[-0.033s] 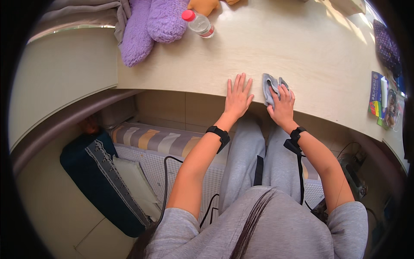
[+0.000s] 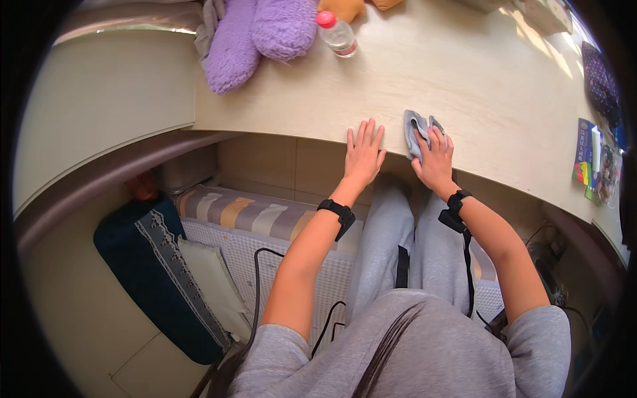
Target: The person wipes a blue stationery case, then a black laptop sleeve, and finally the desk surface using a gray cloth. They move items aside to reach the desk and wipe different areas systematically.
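My left hand (image 2: 362, 156) lies flat at the front edge of a pale wooden desk (image 2: 279, 99), its fingers stretched out and slightly apart, holding nothing. Just to its right, my right hand (image 2: 435, 159) rests on a crumpled grey cloth (image 2: 414, 127) with its fingers bent over it. The cloth bunches up between the fingers and lies against the desk top; part of it is hidden under the hand. Each wrist wears a black strap with a small black box.
A clear bottle with a red cap (image 2: 337, 34) stands at the back, beside purple plush (image 2: 285, 30) and an orange item (image 2: 342, 8). At the right are a blue booklet (image 2: 584, 149) and a dark dotted pouch (image 2: 599, 76). A dark teal padded object (image 2: 149, 285) lies below left.
My view has turned slightly, so the bottle and plush appear farther right. Both hands keep nearly the same pose, the right one still on the cloth.
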Demonstrator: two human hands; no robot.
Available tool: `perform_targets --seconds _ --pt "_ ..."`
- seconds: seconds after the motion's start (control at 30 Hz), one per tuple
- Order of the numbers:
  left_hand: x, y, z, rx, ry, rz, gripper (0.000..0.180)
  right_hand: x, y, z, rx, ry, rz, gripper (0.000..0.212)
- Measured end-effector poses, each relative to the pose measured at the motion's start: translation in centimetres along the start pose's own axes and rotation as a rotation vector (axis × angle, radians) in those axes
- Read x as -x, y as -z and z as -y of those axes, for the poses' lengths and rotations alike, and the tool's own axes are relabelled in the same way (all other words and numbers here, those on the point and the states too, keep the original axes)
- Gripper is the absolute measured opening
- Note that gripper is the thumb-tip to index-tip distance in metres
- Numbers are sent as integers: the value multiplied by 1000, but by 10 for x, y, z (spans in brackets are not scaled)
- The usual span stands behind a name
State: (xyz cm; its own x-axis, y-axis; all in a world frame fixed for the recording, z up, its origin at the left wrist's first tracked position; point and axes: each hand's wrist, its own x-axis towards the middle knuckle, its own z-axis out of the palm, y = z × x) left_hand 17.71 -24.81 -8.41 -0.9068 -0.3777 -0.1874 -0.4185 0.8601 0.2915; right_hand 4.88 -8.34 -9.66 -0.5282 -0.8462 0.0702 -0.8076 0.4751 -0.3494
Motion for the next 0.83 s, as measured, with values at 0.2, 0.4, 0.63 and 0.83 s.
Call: perform_targets --seconds 0.2,0.4,0.63,0.83 --pt "83 40 114 106 343 77 45 -87 -42 116 58 182 113 67" --pt "124 50 162 240 612 94 42 -149 -82 168 179 169 120 65" --pt "140 136 214 340 724 -31 41 -162 -84 174 197 159 281 69" --pt "111 258 288 402 721 -533 45 -235 -69 185 250 252 414 70"
